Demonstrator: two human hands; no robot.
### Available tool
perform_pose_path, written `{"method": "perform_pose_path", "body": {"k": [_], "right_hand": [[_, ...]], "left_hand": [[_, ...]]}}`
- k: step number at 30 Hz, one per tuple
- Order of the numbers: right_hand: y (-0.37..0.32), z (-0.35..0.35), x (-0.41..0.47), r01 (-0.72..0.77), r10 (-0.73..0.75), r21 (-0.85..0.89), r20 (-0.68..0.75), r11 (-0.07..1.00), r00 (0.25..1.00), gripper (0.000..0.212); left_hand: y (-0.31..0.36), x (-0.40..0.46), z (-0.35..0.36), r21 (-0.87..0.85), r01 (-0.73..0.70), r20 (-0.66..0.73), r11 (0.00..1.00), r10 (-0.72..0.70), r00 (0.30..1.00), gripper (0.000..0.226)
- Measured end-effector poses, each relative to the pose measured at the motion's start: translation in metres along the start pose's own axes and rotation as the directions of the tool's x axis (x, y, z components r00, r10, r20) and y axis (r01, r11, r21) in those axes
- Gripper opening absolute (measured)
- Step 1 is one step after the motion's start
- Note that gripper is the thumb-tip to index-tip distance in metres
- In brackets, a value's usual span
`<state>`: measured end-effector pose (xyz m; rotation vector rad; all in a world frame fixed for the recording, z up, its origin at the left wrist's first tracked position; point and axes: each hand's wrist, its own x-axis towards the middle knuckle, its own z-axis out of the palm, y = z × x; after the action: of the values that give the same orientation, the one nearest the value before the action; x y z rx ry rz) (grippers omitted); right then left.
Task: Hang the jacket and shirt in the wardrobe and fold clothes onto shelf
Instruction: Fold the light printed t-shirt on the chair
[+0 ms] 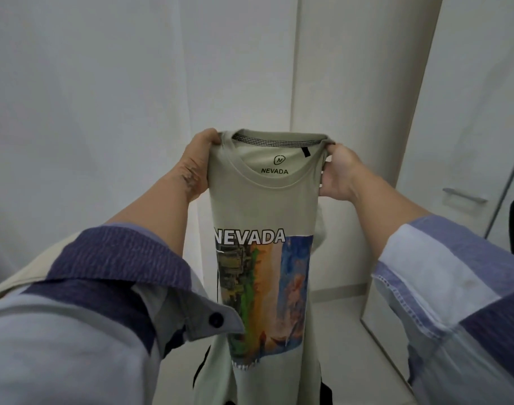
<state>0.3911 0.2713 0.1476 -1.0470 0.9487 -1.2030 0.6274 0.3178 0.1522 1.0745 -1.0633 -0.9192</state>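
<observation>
While both hands grip at chest height, left hand (198, 159) pinches one shoulder of pale sage-green cotton T-shirt (264, 211), right hand (339, 171) closed on other shoulder. Shirt held up in mid-air, front facing viewer, neck opening on top, body hanging straight down between forearms. "NEVADA" printed across chest above colourful rectangular picture. Rolled blue-and-white shirt sleeves (109, 276) on both arms. White wardrobe doors (352, 68) behind; grey metal handle (465, 195) at right.

Soft, even, diffuse light filled the scene; shadows were faint, edges bowed with wide-angle distortion, near sleeves slightly blurred
</observation>
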Motion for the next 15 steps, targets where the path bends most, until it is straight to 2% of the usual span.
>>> {"method": "perform_pose_path", "body": {"k": [3,5,7,9,11,15], "right_hand": [[0.006,0.001,0.026,-0.038,0.037,0.070,0.025,0.997,0.999,0.043],[0.012,0.001,0.048,-0.049,0.049,0.045,0.007,0.998,0.999,0.043],[0.021,0.000,0.069,-0.046,0.046,0.000,-0.023,0.999,0.999,0.044],[0.032,-0.002,0.092,-0.029,0.027,-0.026,-0.057,0.999,0.998,0.051],[0.040,-0.002,0.112,0.004,-0.006,-0.017,-0.073,1.000,0.997,0.044],[0.045,-0.003,0.141,0.019,-0.020,-0.019,-0.022,1.000,1.000,0.044]], "left_hand": [[-0.017,0.016,0.006,-0.055,0.048,0.023,0.997,-0.047,0.999,0.022],[-0.031,0.027,0.009,-0.103,0.090,-0.011,0.991,-0.091,0.996,0.022],[-0.047,0.040,0.012,-0.129,0.136,-0.042,0.982,-0.142,0.989,0.031],[-0.060,0.052,0.016,-0.132,0.164,-0.059,0.978,-0.173,0.983,0.033],[-0.070,0.062,0.020,-0.121,0.184,-0.036,0.976,-0.189,0.981,0.031],[-0.072,0.071,0.027,-0.035,0.189,0.037,0.981,-0.187,0.982,0.026]]}}
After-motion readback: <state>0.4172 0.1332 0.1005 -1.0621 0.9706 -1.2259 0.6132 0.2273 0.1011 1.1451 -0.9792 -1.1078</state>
